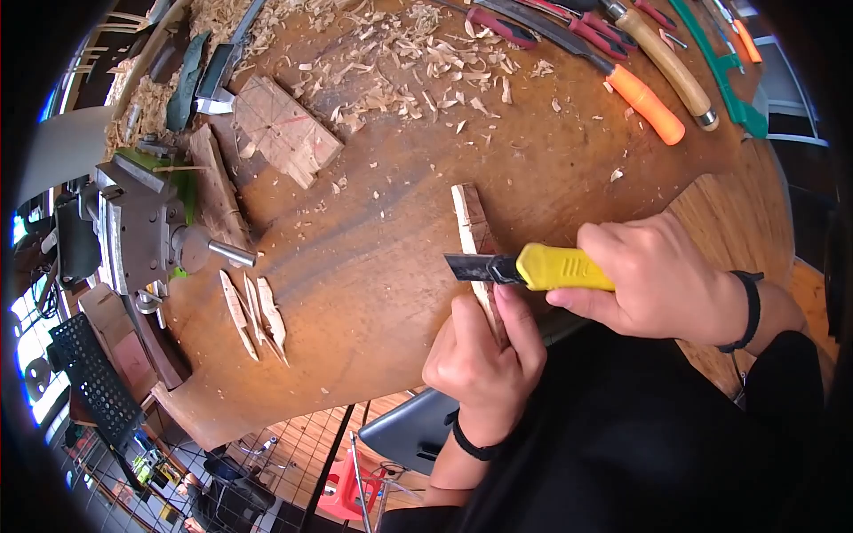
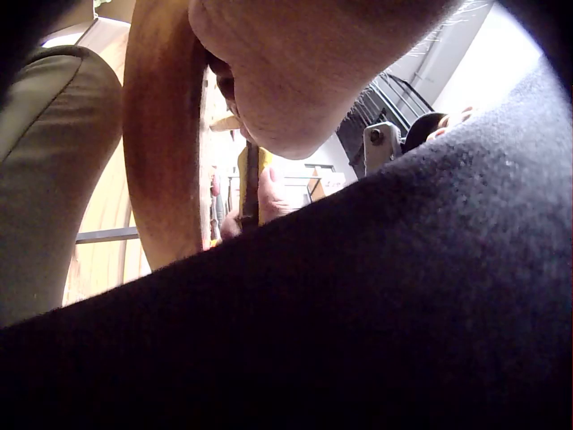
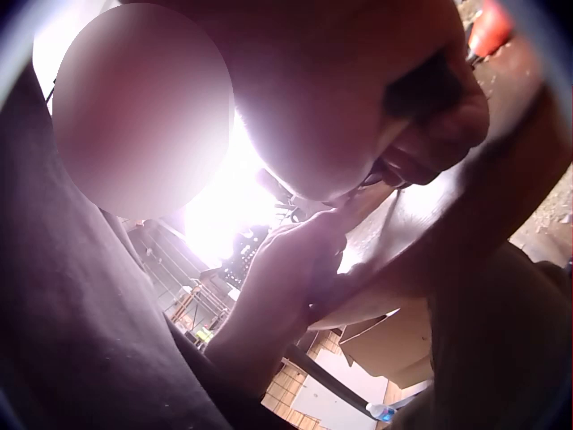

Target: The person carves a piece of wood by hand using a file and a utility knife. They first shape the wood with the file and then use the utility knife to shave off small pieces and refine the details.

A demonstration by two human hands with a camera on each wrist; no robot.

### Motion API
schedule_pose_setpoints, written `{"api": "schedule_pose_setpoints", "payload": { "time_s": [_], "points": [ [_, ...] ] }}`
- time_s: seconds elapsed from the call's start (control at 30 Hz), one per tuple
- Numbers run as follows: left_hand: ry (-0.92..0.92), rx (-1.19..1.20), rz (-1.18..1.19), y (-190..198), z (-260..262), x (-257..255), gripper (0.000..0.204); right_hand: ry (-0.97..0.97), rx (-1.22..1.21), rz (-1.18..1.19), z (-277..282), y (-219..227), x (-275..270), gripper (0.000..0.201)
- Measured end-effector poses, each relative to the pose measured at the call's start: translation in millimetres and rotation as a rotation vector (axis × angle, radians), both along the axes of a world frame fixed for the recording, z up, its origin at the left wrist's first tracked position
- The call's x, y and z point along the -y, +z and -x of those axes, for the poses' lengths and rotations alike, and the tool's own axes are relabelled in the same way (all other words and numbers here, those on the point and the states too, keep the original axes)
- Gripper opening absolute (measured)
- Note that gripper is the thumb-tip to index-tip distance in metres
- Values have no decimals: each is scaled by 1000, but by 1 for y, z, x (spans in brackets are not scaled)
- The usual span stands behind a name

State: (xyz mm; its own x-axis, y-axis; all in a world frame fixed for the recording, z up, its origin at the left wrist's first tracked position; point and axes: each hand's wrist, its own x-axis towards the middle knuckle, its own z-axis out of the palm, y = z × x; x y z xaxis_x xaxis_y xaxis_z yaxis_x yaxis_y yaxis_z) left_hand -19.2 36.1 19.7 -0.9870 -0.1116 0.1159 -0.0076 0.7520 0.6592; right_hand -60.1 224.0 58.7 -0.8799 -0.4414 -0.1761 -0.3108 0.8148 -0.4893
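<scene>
In the head view the left hand (image 1: 484, 360) grips the lower end of a narrow wooden piece (image 1: 472, 218), which points away from the body over the bench. The right hand (image 1: 653, 277) holds a yellow utility knife (image 1: 560, 267), its dark blade (image 1: 471, 266) lying across the middle of the wood, just above the left thumb. In the left wrist view the left hand (image 2: 286, 90) is close to the lens, with the knife (image 2: 252, 179) beyond it. The right wrist view is dim; the right hand (image 3: 358, 98) stands above the left hand (image 3: 291, 269).
Split wood slivers (image 1: 272, 311) lie left of the hands, near a metal vise (image 1: 147, 226). Farther back are a marked wooden block (image 1: 286, 131), wood shavings (image 1: 426, 62), an orange-handled tool (image 1: 646, 105), a wooden-handled tool (image 1: 671, 67) and a green tool (image 1: 724, 80).
</scene>
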Motion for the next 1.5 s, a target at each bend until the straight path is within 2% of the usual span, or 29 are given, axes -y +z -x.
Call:
{"api": "schedule_pose_setpoints", "payload": {
  "time_s": [0.23, 0.43, 0.5, 0.77, 0.87, 1.07, 1.3, 1.4, 1.5],
  "points": [
    [-1, -75, 104, -7, 1, -5, 37, -48, -44, -84, 0, -3, 15, 56],
    [46, -69, 175, -5, 1, -6, 36, -40, -121, -56, 2, -13, 15, 56],
    [-10, -51, 196, -4, 1, -4, 36, -28, -112, -69, 0, -11, 9, 55],
    [-7, -43, 149, -2, 3, -1, 37, -14, -119, -143, -9, -8, -2, 53],
    [-41, -94, 205, -7, 2, -3, 37, -26, -122, -166, -3, -9, 4, 54],
    [8, -114, 237, -5, 3, -5, 36, -28, -137, -167, 9, -9, 18, 54],
    [21, -62, 157, -1, 3, -3, 36, -26, -117, -150, -4, -11, 1, 52],
    [-23, -68, 181, -2, 3, -3, 36, -75, -142, -153, 1, -9, 7, 49],
    [-88, -120, 223, -4, 0, -3, 36, -204, -179, -268, 26, -10, 18, 48]
  ]
}}
